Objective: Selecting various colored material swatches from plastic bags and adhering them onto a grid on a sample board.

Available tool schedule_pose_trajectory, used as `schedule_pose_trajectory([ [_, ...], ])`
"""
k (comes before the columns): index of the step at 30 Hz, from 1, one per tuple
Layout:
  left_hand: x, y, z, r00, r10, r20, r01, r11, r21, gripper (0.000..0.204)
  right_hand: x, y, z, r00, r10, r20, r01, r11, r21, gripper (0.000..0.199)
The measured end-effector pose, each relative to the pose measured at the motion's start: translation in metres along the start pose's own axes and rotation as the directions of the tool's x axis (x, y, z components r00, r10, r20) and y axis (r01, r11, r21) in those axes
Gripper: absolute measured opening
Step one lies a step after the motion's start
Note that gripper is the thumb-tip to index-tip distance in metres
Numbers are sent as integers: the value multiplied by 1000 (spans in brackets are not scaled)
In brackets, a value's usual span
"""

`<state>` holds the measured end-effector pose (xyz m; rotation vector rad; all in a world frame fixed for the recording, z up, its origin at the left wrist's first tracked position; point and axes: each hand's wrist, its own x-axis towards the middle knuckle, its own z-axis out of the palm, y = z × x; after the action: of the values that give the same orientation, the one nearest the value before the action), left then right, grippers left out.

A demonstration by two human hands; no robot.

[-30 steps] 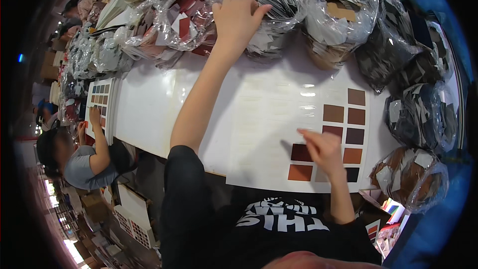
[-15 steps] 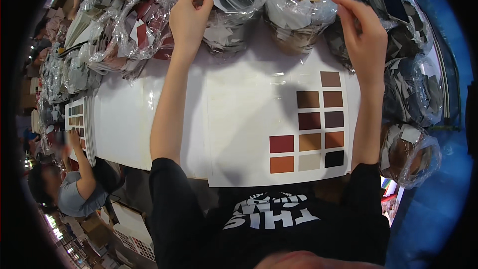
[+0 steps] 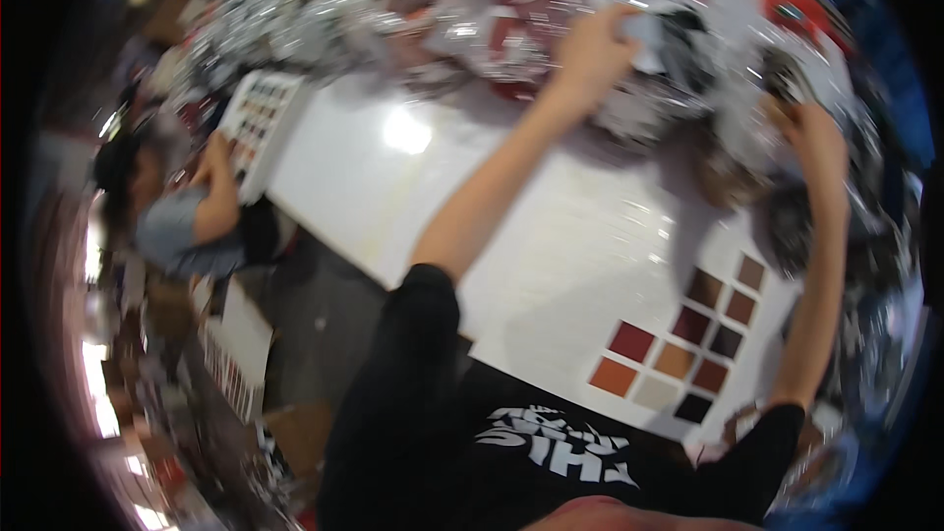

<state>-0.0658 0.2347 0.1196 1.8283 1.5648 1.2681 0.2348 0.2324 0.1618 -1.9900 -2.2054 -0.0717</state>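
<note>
Step in hand, as I judge it: picking colour pieces from the bags for the card.

My left hand [image 3: 595, 57] is over the clear bag [image 3: 674, 103] of dark grey pieces [image 3: 685, 47], thumb and fingers curled beside a pale piece [image 3: 646, 37]. Too blurred to tell whether I pinch it or only touch it.

My right hand [image 3: 818, 143] is bent at the next bag [image 3: 733, 103] to the right, fingertips by its mouth. Cannot tell if they are pressed together or hold anything.

White card [image 3: 565, 329] lies on the white table [image 3: 344, 152] below, in front of my chest. Its colour squares [image 3: 674, 359] sit at the right side in slanting rows; the left part looks bare.

Next move, my reckoning: calls for one piece cleanly between finger and thumb, parted from its neighbours, then a square setting-down in line with the rows.
</note>
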Motion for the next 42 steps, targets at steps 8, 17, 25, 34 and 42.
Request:
schedule_pose_trajectory([
  [8,-41,49,-16,910,256,-327,-172,949,264,15,20,45,40,1000,-2,-12,1,1000,-13,18],
  [17,-153,45,-23,978,177,114,-161,978,-133,23,39,75,39,998,-43,39,47,993,-104,26],
  [25,-236,16,-49,973,200,112,-223,943,248,25,1,33,34,939,126,-320,-64,978,199,24],
  [34,-243,16,-37,968,250,-8,-248,963,103,19,-130,44,24,910,50,-412,280,659,698,31],
  [42,-259,24,-7,988,-68,139,88,985,-146,11,-226,5,104,959,274,79,-168,317,934,7],
])
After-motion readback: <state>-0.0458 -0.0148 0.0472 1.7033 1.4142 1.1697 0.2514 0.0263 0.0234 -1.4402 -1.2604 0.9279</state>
